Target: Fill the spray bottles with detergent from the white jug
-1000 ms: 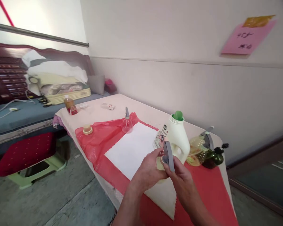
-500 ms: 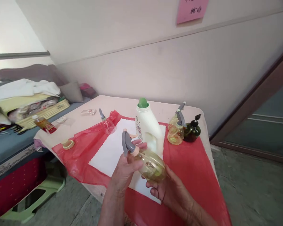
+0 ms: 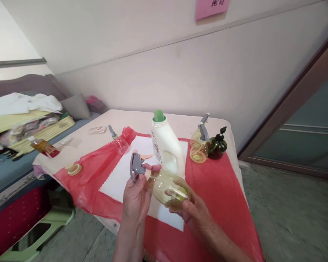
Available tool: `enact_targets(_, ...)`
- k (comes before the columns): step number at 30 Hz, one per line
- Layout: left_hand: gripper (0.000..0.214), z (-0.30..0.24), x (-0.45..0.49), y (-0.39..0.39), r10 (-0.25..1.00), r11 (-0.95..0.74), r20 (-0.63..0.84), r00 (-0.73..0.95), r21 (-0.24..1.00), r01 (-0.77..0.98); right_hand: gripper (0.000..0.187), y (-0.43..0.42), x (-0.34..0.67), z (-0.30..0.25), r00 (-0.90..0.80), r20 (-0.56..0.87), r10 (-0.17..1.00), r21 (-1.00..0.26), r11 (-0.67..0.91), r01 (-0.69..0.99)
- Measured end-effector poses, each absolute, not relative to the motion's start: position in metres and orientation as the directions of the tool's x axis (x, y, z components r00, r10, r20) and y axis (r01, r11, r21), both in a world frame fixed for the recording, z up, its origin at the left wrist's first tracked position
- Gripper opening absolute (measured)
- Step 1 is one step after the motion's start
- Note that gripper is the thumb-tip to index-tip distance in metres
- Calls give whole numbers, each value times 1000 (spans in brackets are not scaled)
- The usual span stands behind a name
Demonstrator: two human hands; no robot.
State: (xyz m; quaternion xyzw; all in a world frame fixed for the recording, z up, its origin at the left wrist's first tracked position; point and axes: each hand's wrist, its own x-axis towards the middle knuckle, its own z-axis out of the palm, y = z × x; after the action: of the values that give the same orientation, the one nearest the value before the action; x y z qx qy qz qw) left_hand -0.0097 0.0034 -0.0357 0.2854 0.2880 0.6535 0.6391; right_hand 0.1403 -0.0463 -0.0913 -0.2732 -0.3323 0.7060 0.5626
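A clear yellowish spray bottle (image 3: pixel 166 185) with a grey trigger head lies tilted between my hands above the table's near edge. My left hand (image 3: pixel 136 198) is closed round its neck, just below the grey head. My right hand (image 3: pixel 192 214) cups the round body from underneath, fingers curled on it. Behind the bottle stands a white detergent jug (image 3: pixel 165 145) with a green cap, on a white cloth (image 3: pixel 120 178) spread over a red plastic sheet (image 3: pixel 221 196).
Two more yellow spray bottles (image 3: pixel 198 149) and a dark green pump bottle (image 3: pixel 217 145) stand at the back right. A clear spray bottle (image 3: pixel 120 143), a tape roll (image 3: pixel 73 169) and a small brown bottle (image 3: pixel 43 146) lie to the left. A green stool (image 3: pixel 41 236) is below left.
The view swung right and down. The spray bottle went from upright in both hands to tilted, its head pointing left; my right hand shifted under its body.
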Motion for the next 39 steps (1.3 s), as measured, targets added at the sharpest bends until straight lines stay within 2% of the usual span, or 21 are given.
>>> enact_targets(2, 29, -35, -8, 4, 998, -41, 3, -55, 721, -691, 68, -46, 139, -93, -109, 95, 989, -884, 33, -467)
enact_targets(4, 24, -36, -6, 6, 996, -69, 14, -85, 712, -698, 72, -46, 139, -96, 63, 286, 956, -942, 293, -163)
enact_targets(6, 22, -37, -6, 7, 995, -75, 8, -100, 719, -691, 79, -46, 141, -100, 126, 552, 824, -829, 526, 191)
enact_targets(7, 23, -38, -7, 8, 995, -69, -3, -104, 726, -684, 80, -47, 142, -101, 85, 643, 761, -745, 597, 299)
enact_targets(8, 25, -38, -8, 8, 994, -65, -13, -110, 733, -678, 81, -49, 143, -101, 31, 683, 730, -694, 636, 337)
enact_targets(9, 27, -38, -10, 9, 993, -67, -20, -120, 738, -671, 82, -50, 143, -100, -14, 666, 746, -708, 638, 302)
enact_targets(10, 27, -37, -12, 9, 991, -72, -20, -129, 743, -666, 82, -51, 144, -99, -46, 599, 799, -777, 595, 205)
enact_targets(12, 26, -36, -16, 9, 993, -68, -10, -115, 756, -651, 76, -51, 147, -95, -107, 355, 929, -934, 347, -87)
enact_targets(14, 25, -36, -18, 8, 999, -16, -5, -31, 788, -615, 64, -47, 151, -92, -215, 118, 969, -945, 43, -324)
enact_targets(16, 24, -36, -18, 6, 997, 42, -4, 71, 833, -551, 61, -40, 157, -89, -330, 1, 944, -923, -126, -363)
enact_targets(18, 24, -38, -18, 4, 988, 74, -2, 152, 879, -470, 67, -33, 164, -87, -394, -10, 919, -950, -132, -282)
enact_targets(21, 24, -40, -13, 2, 974, 86, -3, 228, 931, -356, 76, -26, 169, -87, -422, 75, 903, -982, -8, -190)
enact_targets(23, 23, -41, -10, 3, 978, 77, -7, 208, 942, -328, 79, -27, 166, -89, -423, 89, 902, -990, 34, -137)
enact_targets(25, 21, -39, -9, 6, 997, 22, 9, 79, 922, -386, 83, -29, 161, -94, -336, 93, 937, -992, 117, 51)
enact_targets(27, 21, -37, -13, 11, 988, -101, 30, -150, 867, -489, 82, -31, 156, -100, -203, 175, 963, -911, 237, 337)
enact_targets(28, 22, -36, -18, 14, 960, -175, 26, -278, 833, -525, 80, -31, 154, -103, -156, 233, 960, -844, 280, 457)
enact_targets(30, 25, -33, -32, 19, 860, -304, -21, -509, 781, -545, 73, -30, 155, -107, -96, 294, 951, -760, 294, 580)
enact_targets(32, 26, -32, -49, 22, 720, -412, -71, -691, 757, -507, 71, -27, 158, -110, -20, 267, 964, -779, 228, 584)
enact_targets(35, 22, -31, -68, 22, 568, -499, -78, -819, 759, -418, 74, -20, 157, -117, 41, 203, 978, -834, 151, 530)
enact_targets(39, 23, -31, -70, 21, 594, -470, -95, -799, 765, -441, 78, -11, 135, -129, -46, 221, 974, -837, 214, 504)
